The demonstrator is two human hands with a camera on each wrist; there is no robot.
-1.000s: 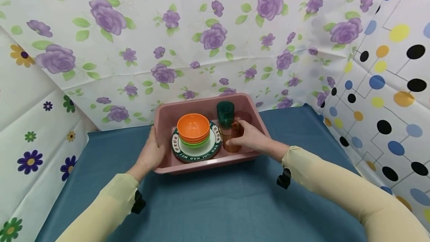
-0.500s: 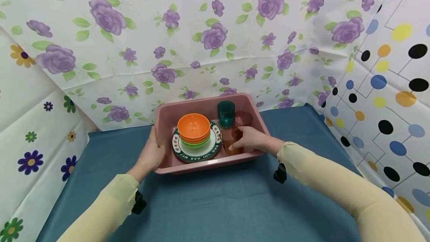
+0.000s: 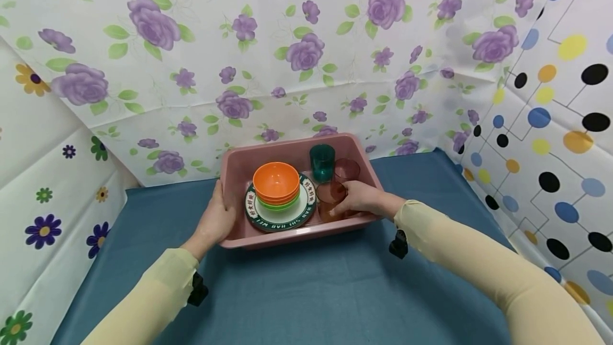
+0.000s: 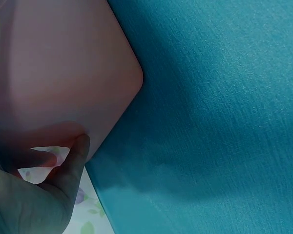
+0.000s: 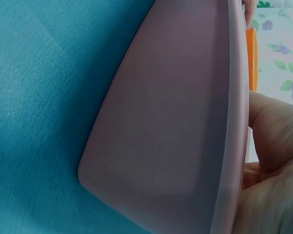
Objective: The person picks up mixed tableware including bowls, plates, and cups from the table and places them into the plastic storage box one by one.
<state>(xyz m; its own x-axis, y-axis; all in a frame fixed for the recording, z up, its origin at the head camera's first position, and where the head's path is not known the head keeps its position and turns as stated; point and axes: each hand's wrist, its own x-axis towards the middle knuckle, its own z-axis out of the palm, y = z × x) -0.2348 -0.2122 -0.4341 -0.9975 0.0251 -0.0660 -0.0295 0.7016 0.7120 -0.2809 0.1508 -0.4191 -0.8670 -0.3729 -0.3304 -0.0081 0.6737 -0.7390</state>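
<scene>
A pink plastic basin [image 3: 306,236] stands on the blue cloth. My left hand [image 3: 217,217] holds its left end; in the left wrist view, fingers of that hand [image 4: 41,200] press the outer wall. My right hand [image 3: 364,198] reaches over the right part of the basin and grips an amber see-through cup [image 3: 327,207] near the front wall. Behind it are a dark green cup [image 3: 322,158] and a reddish see-through cup [image 3: 347,168]. In the right wrist view, the basin wall hides the cup and the fingertips of my right hand [image 5: 278,161].
Left of the cups, stacked orange bowls [image 3: 275,179] sit with a green bowl [image 3: 279,206] beneath them, on a green-rimmed white plate [image 3: 282,224]. A floral sheet [image 3: 268,68] hangs behind the basin; a dotted sheet [image 3: 551,148] stands at right.
My right hand has shifted slightly towards the basin's front with the amber cup, which has moved a little away from the green cup. The left hand and basin have stayed put.
</scene>
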